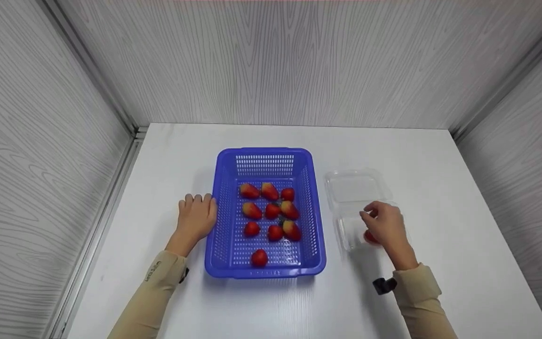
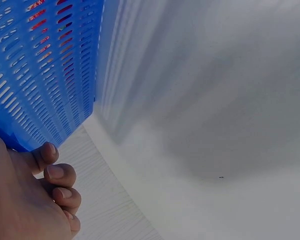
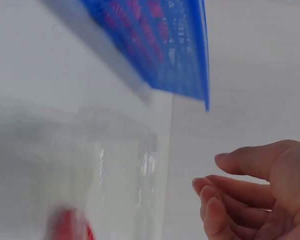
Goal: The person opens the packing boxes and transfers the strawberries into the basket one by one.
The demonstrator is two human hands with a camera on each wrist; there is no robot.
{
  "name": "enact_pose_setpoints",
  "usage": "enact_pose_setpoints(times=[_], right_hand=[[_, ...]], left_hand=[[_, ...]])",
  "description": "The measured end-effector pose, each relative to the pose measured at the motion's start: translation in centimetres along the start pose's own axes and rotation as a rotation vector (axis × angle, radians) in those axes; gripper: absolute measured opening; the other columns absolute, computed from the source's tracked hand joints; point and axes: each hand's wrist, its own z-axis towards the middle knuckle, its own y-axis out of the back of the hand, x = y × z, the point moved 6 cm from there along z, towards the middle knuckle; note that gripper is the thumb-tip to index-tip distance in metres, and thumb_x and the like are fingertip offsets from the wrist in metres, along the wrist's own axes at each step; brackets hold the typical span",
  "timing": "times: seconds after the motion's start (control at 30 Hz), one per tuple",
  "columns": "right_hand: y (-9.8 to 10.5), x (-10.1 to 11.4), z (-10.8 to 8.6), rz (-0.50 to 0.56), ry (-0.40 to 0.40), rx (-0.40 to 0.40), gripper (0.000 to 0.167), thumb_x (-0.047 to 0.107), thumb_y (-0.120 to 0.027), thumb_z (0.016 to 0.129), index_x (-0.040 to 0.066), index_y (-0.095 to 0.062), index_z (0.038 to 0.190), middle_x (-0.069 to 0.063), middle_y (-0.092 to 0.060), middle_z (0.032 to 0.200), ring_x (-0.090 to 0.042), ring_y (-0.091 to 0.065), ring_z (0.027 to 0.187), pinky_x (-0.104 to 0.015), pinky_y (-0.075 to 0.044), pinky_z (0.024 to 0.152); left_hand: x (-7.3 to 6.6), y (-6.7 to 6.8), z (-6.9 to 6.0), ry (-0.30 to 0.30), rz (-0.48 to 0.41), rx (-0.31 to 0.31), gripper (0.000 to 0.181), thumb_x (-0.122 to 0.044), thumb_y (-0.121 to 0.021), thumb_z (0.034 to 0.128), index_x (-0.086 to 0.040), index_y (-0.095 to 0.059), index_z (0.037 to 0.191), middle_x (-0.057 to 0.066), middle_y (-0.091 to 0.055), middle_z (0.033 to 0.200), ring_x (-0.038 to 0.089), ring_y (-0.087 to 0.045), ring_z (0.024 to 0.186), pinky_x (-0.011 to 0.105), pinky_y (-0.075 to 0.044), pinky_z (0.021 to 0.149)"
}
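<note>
A blue plastic basket stands mid-table with several strawberries laid in loose rows on its slotted floor. At its left rim rests my left hand; in the left wrist view its fingers hang loosely curled outside the basket wall. To the right lies a hinged clear plastic box, lid folded back. My right hand is above it, thumb and fingers apart with nothing between them. Partly covered by that hand, a red strawberry sits in the box, blurred in the right wrist view.
The box's transparent lid lies toward the back. A white table carries everything, with grey wood-grain panels rising behind and at both sides. Black wrist cameras show at the sleeves.
</note>
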Motion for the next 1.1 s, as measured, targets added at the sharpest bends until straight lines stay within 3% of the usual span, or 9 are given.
enact_pose_setpoints(times=[0.17,0.37,0.57,0.83,1.1], right_hand=[[0.6,-3.5,-0.8,-0.049,-0.121,0.040,0.021,0.010,-0.063,0.089,-0.008,-0.071,0.095,-0.019,-0.068,0.084,-0.031,-0.062,0.075,-0.047,-0.049,0.068],[-0.8,-5.5,-1.2,-0.145,-0.173,0.078,0.026,0.010,-0.060,0.084,-0.008,-0.070,0.099,-0.024,-0.069,0.092,-0.034,-0.063,0.073,-0.050,-0.051,0.064],[-2.1,-6.4,-1.1,-0.242,-0.193,0.102,0.023,0.008,-0.059,0.082,-0.007,-0.068,0.097,-0.027,-0.067,0.097,-0.041,-0.063,0.075,-0.055,-0.050,0.065],[-2.5,-6.6,-0.6,-0.217,-0.172,0.085,0.019,0.003,-0.057,0.083,-0.006,-0.069,0.095,-0.025,-0.060,0.095,-0.043,-0.061,0.082,-0.057,-0.049,0.070],[-2.6,-6.7,0.0,-0.208,-0.172,0.040,0.015,0.008,-0.061,0.085,-0.003,-0.068,0.092,-0.021,-0.054,0.092,-0.038,-0.058,0.072,-0.053,-0.048,0.063]], left_hand=[[0.0,-0.1,0.0,0.006,-0.004,0.013,0.039,-0.027,-0.031,0.1048,0.002,-0.057,0.099,0.022,-0.056,0.090,0.039,-0.046,0.086,0.050,-0.032,0.075],[-0.1,0.1,0.0,-0.004,-0.009,-0.010,0.037,-0.026,-0.033,0.1042,0.001,-0.056,0.094,0.020,-0.055,0.085,0.038,-0.045,0.083,0.050,-0.032,0.074],[-0.1,0.1,0.0,-0.003,-0.023,-0.010,0.037,-0.026,-0.033,0.1044,0.000,-0.056,0.093,0.020,-0.055,0.085,0.038,-0.045,0.082,0.049,-0.032,0.074],[-0.1,0.0,-0.1,-0.008,-0.035,-0.034,0.036,-0.025,-0.032,0.1041,-0.001,-0.055,0.091,0.020,-0.055,0.084,0.039,-0.046,0.082,0.050,-0.033,0.073],[-0.1,0.0,-0.1,0.000,-0.036,-0.008,0.037,-0.026,-0.032,0.1049,0.000,-0.056,0.094,0.021,-0.055,0.086,0.039,-0.045,0.083,0.050,-0.032,0.074]])
